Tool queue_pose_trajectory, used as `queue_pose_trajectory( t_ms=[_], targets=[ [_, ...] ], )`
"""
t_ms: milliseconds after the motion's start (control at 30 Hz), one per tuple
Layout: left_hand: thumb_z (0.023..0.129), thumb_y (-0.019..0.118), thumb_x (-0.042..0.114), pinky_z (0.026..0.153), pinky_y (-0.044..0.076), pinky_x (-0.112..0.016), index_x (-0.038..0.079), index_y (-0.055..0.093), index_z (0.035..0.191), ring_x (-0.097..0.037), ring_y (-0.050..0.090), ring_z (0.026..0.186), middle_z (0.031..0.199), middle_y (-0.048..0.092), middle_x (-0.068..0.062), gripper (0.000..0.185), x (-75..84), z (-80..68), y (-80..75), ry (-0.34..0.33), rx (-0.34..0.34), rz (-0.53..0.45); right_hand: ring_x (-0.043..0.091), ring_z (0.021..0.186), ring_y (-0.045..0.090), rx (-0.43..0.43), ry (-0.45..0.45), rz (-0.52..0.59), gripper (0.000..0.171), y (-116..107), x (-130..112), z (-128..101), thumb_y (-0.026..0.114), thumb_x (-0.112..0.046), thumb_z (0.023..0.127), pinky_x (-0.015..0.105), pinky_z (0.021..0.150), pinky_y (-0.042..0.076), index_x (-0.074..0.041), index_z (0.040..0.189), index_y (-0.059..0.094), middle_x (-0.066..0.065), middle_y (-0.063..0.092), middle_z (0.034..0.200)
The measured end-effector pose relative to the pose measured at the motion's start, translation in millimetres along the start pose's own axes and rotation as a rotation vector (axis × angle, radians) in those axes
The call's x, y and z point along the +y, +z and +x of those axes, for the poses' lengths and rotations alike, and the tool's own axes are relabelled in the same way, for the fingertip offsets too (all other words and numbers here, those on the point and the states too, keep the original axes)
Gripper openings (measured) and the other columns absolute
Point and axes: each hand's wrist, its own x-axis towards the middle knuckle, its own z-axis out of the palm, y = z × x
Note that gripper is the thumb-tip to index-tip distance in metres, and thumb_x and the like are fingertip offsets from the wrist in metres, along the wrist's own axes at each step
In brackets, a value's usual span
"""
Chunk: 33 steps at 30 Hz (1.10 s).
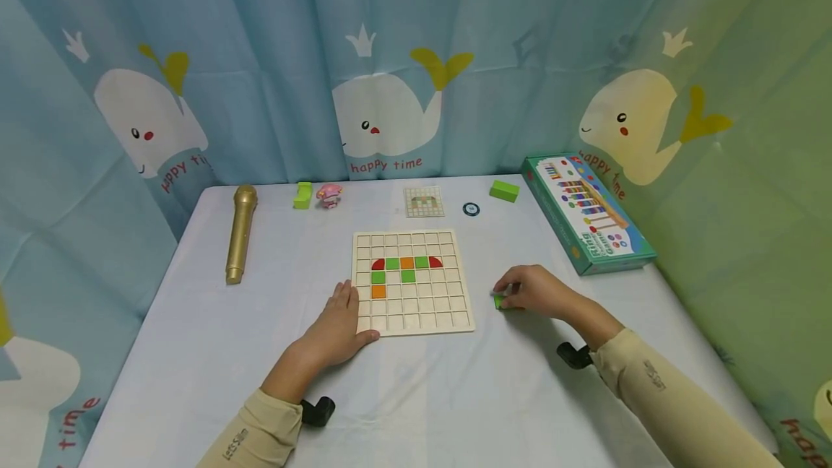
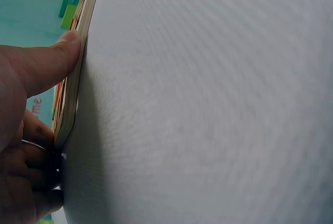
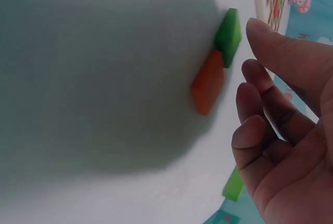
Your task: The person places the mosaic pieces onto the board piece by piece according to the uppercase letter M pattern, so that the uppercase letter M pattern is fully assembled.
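Observation:
A pale wooden grid board point(image 1: 422, 318) lies mid-table, holding red rounded tiles at both ends of its top coloured row and several green and orange square tiles. My left hand point(image 1: 334, 331) rests at its near left corner, fingers straight along the left side and thumb point(image 2: 65, 52) against the near edge. Right of the board, my right hand point(image 1: 536, 291) hovers low with loosely bent fingers over a green tile point(image 3: 229, 39) and an orange tile point(image 3: 209, 86). Those two tiles lie touching on the table; in the right wrist view a gap separates them from the fingertips.
Behind the board lie a small pattern card point(image 1: 424, 202), a dark round chip point(image 1: 471, 209) and a green block point(image 1: 504, 191). At back left are a gold microphone point(image 1: 241, 233), another green block point(image 1: 302, 196) and a pink figurine point(image 1: 329, 196). A game box point(image 1: 588, 214) sits at right.

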Motion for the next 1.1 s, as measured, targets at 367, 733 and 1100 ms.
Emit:
queue_pose_trajectory(
  t_ms=[367,733,1100],
  targets=[
    [0.095,0.069,0.041,0.119,0.021,-0.054,-0.019,0.024,0.149,-0.047,0.011,0.150,0.159,0.016,-0.037,0.094,-1.8,1.1,1.3,0.000,0.005,0.004,0.017,0.086,0.063,0.015,-0.047,-0.018,0.022,5.3,9.0,-4.5,0.081,-0.003,0.082,0.033,0.074,0.053,-0.004,0.104,0.077,0.003,0.071,0.100],
    [0.095,0.070,0.041,0.119,0.021,-0.054,-0.020,0.024,0.149,-0.047,0.011,0.150,0.158,0.016,-0.037,0.094,-1.2,1.4,0.3,0.003,0.002,0.005,0.018,0.086,0.061,0.051,-0.099,-0.008,0.019,10.9,10.3,-2.9,0.082,0.001,0.081,0.034,0.074,0.053,-0.007,0.097,0.077,0.002,0.068,0.097],
    [0.094,0.071,0.041,0.119,0.021,-0.054,-0.020,0.025,0.149,-0.046,0.011,0.150,0.159,0.016,-0.036,0.094,0.7,0.6,-1.0,-0.007,0.001,-0.011,0.018,0.090,0.066,0.078,-0.121,0.027,0.013,13.1,7.6,-3.9,0.079,0.000,0.084,0.038,0.080,0.055,-0.010,0.091,0.077,-0.003,0.072,0.091]
  ],
)
